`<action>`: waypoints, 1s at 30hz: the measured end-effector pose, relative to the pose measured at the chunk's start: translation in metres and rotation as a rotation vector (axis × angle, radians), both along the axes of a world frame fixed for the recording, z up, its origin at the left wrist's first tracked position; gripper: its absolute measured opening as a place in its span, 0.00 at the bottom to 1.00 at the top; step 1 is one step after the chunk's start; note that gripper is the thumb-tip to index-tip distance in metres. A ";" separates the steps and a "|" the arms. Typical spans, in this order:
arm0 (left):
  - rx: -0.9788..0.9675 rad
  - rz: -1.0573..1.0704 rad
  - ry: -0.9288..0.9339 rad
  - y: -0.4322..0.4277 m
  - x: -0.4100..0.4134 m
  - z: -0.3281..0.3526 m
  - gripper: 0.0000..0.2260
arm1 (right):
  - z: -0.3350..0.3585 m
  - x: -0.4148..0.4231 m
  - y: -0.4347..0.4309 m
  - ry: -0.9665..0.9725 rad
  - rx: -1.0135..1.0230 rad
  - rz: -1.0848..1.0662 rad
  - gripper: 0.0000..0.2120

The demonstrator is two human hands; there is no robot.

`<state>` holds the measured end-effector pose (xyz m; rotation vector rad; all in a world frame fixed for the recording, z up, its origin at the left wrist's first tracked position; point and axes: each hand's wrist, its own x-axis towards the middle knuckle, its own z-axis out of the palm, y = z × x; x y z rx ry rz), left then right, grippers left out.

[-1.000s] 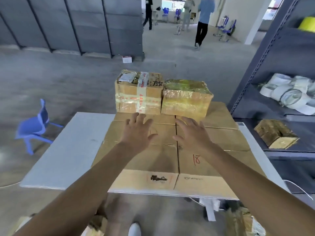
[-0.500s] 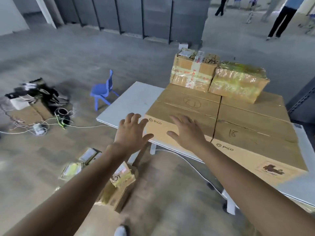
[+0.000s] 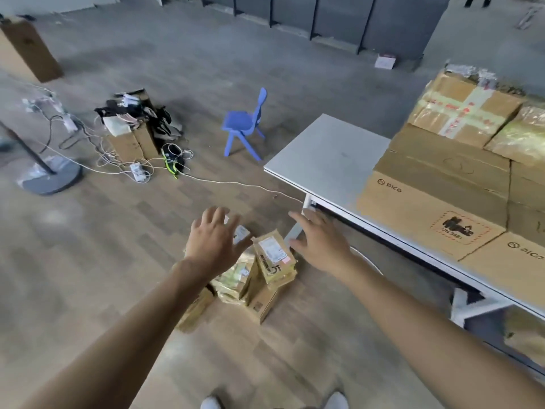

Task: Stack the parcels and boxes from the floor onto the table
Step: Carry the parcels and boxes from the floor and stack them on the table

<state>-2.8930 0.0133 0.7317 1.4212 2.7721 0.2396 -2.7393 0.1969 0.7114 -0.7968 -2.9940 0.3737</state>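
Empty and spread, my left hand (image 3: 216, 243) and right hand (image 3: 320, 245) hover over tan taped cardboard parcels (image 3: 272, 259) heaped on the wooden floor (image 3: 118, 246) by the white table (image 3: 324, 152); next I stoop and clasp the seemingly tilted top one

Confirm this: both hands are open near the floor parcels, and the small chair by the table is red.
Not quite: the head view shows the small chair by the table is blue, not red. Left hand and right hand are open near the floor parcels.
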 end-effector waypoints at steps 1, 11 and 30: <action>-0.009 0.022 -0.012 -0.020 -0.014 -0.005 0.26 | -0.006 -0.015 -0.019 -0.012 -0.014 0.015 0.29; -0.140 0.166 -0.121 -0.155 -0.105 -0.051 0.28 | -0.041 -0.119 -0.132 -0.148 -0.155 0.106 0.28; -0.363 0.308 -0.218 -0.154 -0.195 -0.133 0.29 | -0.142 -0.253 -0.115 -0.320 -0.336 0.245 0.30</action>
